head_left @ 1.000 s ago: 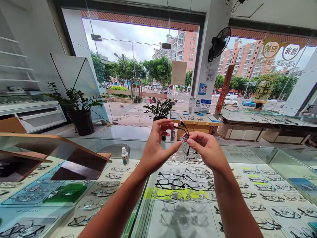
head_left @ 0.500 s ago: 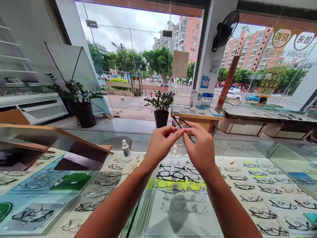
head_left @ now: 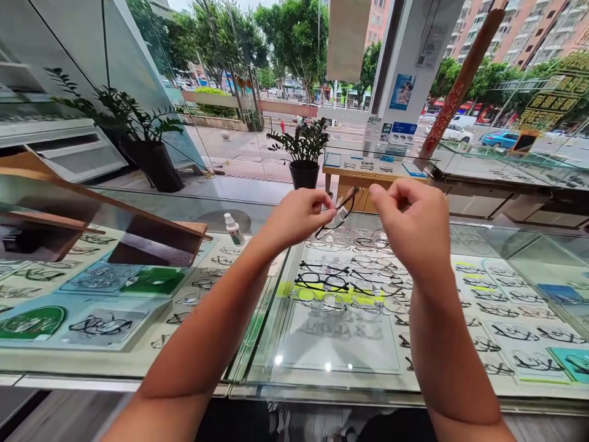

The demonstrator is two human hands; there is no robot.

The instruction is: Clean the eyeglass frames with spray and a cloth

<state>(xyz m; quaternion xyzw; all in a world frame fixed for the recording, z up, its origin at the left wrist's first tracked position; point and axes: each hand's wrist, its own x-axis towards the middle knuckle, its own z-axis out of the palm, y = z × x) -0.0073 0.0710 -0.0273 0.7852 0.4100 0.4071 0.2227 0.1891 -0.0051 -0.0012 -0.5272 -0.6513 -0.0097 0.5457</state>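
Observation:
A pair of dark-framed eyeglasses point(head_left: 351, 204) hangs in the air above the glass display case point(head_left: 257, 368). My left hand point(head_left: 301, 216) pinches it between thumb and fingers at its left side, and a small pale tag or lens glare shows on it. To its right, my right hand point(head_left: 414, 224) is raised with its fingers curled and pressed together, a small gap away from the eyeglasses. Whatever those fingers hold, if anything, is too small to make out. Below both hands, rows of eyeglasses point(head_left: 322, 282) lie inside the case.
A small white bottle point(head_left: 234, 229) stands on the glass top to the left. Farther left is a wooden-edged mirror or stand point(head_left: 156, 236). Beyond the counter are a potted plant point(head_left: 304, 175), a larger plant pot point(head_left: 159, 166) and a wooden display table point(head_left: 354, 190).
My view has tilted downward. My hands, together on the eyeglasses before, have come apart: the right hand has let go and moved right, while the left still holds them.

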